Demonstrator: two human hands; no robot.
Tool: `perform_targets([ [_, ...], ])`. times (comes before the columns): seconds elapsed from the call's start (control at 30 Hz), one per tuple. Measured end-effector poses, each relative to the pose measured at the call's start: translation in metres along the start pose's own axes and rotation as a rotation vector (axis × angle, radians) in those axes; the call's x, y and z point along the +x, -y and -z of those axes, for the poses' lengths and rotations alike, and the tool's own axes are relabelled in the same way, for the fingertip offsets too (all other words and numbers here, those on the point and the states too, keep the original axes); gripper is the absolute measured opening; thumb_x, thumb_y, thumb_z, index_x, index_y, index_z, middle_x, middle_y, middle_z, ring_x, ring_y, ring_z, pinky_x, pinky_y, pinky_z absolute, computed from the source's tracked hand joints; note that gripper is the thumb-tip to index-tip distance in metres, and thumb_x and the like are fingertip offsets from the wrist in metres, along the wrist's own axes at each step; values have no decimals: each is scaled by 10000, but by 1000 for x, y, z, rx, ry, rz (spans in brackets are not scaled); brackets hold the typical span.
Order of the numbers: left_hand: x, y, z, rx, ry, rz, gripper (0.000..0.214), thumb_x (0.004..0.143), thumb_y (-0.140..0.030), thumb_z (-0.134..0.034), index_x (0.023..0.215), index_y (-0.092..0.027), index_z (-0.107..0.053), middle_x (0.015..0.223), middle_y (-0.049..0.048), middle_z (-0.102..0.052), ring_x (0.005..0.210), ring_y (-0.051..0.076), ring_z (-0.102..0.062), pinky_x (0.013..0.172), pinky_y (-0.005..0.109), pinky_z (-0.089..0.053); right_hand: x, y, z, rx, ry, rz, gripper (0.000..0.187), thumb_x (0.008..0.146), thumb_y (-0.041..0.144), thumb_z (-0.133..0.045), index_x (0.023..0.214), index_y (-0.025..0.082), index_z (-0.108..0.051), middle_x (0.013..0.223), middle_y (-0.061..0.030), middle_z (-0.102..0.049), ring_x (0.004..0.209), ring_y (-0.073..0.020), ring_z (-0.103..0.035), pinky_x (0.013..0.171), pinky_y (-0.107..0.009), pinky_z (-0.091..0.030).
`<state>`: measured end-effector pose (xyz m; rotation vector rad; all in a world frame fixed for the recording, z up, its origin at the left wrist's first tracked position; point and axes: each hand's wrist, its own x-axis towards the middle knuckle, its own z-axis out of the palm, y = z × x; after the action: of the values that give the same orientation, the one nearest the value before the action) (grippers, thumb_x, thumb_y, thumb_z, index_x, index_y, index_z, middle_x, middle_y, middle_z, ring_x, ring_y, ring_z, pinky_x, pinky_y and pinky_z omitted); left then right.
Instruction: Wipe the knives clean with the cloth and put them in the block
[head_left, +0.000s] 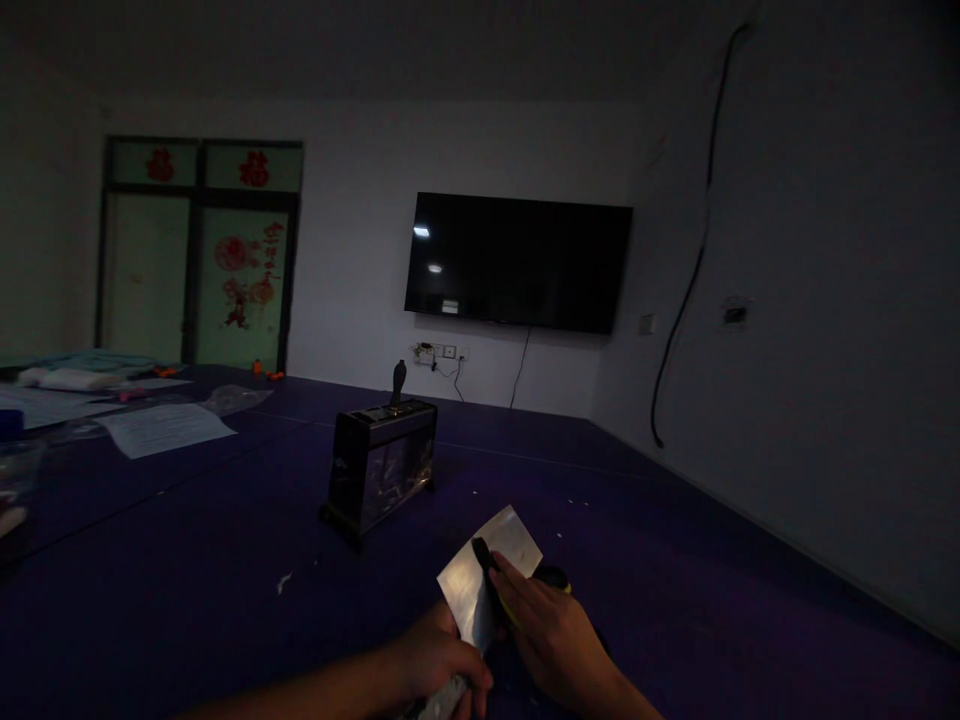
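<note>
My left hand [442,660] is closed near the lower end of a cleaver [514,535], whose wide, shiny rectangular blade slants up and to the right. Something pale and crinkled shows below that hand. My right hand [551,625] is closed around a black-and-yellow tool [481,552] lying against the face of the blade. Its dark tip shows past my fingers; its exact kind is hidden. Beyond the hands, to the left, stands a dark knife block [397,465] with clear sides and one black handle [399,378] sticking up from its top.
Printed paper sheets [169,430] and clear plastic bags [232,399] lie at the left of the dark purple table [247,560]. Small white scraps [283,582] are scattered on it. A television [525,262] hangs on the far wall; a black cable [686,300] runs down the right wall.
</note>
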<state>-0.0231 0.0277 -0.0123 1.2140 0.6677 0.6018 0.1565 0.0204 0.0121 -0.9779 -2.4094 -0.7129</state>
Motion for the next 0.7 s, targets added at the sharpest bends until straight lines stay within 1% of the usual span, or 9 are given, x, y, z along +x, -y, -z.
perform_targets([
  [0.1,-1,-1,-1,-12,-18,-4,774,468,-131,-545,1194,-89,-280,474,2,-586,348,125,-480,332,155,-274,1,0,-1,-21,15,-50,548,690,63,-378,1223,161,-456,1292,-88,-424,891,-179,-599,745,-292,-498],
  [0.23,-3,-4,-2,-3,0,-8,677,486,-152,-590,1123,-95,-367,462,-1,-574,361,117,-485,339,144,-256,2,-7,-7,-53,-13,-181,569,654,56,-401,1213,142,-462,1263,-107,-455,905,-192,-595,754,-307,-497],
  [0.33,-3,-4,-1,9,16,-25,621,487,-181,-623,1070,-110,-420,437,-13,-557,346,114,-473,331,145,-245,2,-14,-11,-61,-58,-285,575,658,41,-386,1217,160,-457,1262,-86,-463,945,-183,-581,761,-291,-495],
  [0.47,-1,-3,2,20,59,0,521,465,-165,-602,965,-107,-467,445,-2,-564,312,103,-447,315,148,-238,0,-19,-15,-67,-76,-384,581,681,15,-344,1232,168,-443,1268,-72,-462,978,-180,-566,766,-287,-489],
  [0.57,-1,-2,3,26,84,15,538,470,-150,-578,990,-109,-446,454,-3,-570,306,103,-442,316,153,-249,-2,-20,-16,-111,-71,-409,576,685,24,-348,1236,162,-440,1268,-79,-461,1006,-207,-545,797,-336,-473],
  [0.7,-2,0,1,51,38,-6,558,493,-124,-562,1036,-127,-435,437,-45,-546,342,104,-469,345,159,-297,-3,-21,-15,-148,-68,-403,569,691,29,-352,1242,146,-433,1273,-85,-456,1069,-236,-496,883,-406,-411],
])
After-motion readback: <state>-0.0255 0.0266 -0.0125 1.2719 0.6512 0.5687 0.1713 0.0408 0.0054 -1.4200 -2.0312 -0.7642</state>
